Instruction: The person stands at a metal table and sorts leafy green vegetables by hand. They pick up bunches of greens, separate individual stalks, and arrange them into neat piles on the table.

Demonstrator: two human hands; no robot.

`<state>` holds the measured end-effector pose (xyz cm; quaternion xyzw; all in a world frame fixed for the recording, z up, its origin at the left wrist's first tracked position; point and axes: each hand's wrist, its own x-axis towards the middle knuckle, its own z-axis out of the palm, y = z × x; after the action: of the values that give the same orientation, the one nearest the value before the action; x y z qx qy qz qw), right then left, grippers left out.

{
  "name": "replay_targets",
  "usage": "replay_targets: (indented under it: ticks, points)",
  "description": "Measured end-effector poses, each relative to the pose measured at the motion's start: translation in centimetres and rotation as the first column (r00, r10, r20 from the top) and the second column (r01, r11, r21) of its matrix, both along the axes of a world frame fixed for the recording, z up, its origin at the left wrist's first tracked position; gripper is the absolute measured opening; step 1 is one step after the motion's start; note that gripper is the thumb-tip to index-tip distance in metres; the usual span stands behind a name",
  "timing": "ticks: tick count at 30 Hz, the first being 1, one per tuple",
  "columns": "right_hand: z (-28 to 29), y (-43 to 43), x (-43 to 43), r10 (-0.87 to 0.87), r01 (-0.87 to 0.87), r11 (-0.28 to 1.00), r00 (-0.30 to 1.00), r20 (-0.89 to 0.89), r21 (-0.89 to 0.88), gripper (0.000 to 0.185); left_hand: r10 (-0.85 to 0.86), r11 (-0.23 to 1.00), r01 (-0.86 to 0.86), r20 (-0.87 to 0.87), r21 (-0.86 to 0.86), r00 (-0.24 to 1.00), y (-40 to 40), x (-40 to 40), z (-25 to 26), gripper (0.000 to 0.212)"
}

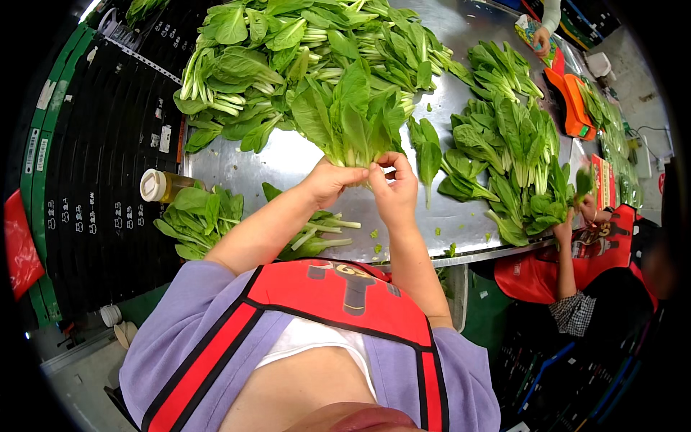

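My left hand [334, 181] grips the stem ends of a bunch of leafy greens [351, 119], its leaves pointing away from me. My right hand [395, 181] touches the base of the same bunch, thumb and fingertips pinched together at the stems; whether a stem or leaf is between them is hard to tell. Beyond the bunch lies a large heap of the same greens [259, 70] on the metal table [216, 164]. Near my left forearm is a smaller pile [202, 216], and cut-looking pale stems [324, 229] show between my forearms.
A capped jar [156, 185] stands at the left beside stacked black crates [108, 162]. More bunches [518, 140] lie to the right, near an orange scale [575, 105]. A co-worker's hands [564, 227] handle greens at the right; another person's hand [541, 40] is at the upper right.
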<state>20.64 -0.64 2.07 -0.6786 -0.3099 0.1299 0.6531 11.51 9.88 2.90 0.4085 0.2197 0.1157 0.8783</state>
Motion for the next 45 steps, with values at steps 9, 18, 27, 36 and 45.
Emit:
replay_targets:
  ticks: [9, 18, 27, 36, 45]
  points:
    - [0.6, -0.8, -0.7, 0.179, -0.008, 0.952, 0.826, -0.535, 0.306, 0.010, 0.003, 0.990, 0.012, 0.111, -0.139, 0.994, -0.3, 0.1, 0.8, 0.036]
    - [0.4, -0.9, -0.7, 0.328, 0.116, 0.873, 0.580, -0.746, 0.474, 0.014, 0.027, 0.901, 0.025, 0.113, -0.432, 0.993, 0.3, -0.1, 0.0, 0.024]
    - [-3.1, -4.0, 2.1, 0.449, -0.548, 0.809, 0.810, -0.379, -0.212, 0.008, 0.219, 0.815, -0.060, 0.212, -0.577, 0.952, 5.0, -1.5, -0.3, 0.022]
    - [-7.8, -1.4, 0.0, 0.206, 0.204, 0.694, 0.863, 0.461, -0.691, 0.019, 0.102, 0.819, 0.102, 0.319, -0.564, 0.942, 3.5, -1.1, 0.2, 0.035]
    - [-8.3, -2.4, 1.5, 0.132, -0.271, 0.919, 0.896, -0.425, -0.285, 0.009, 0.188, 0.830, -0.014, 0.255, -0.558, 0.948, 4.0, -2.9, 0.6, 0.025]
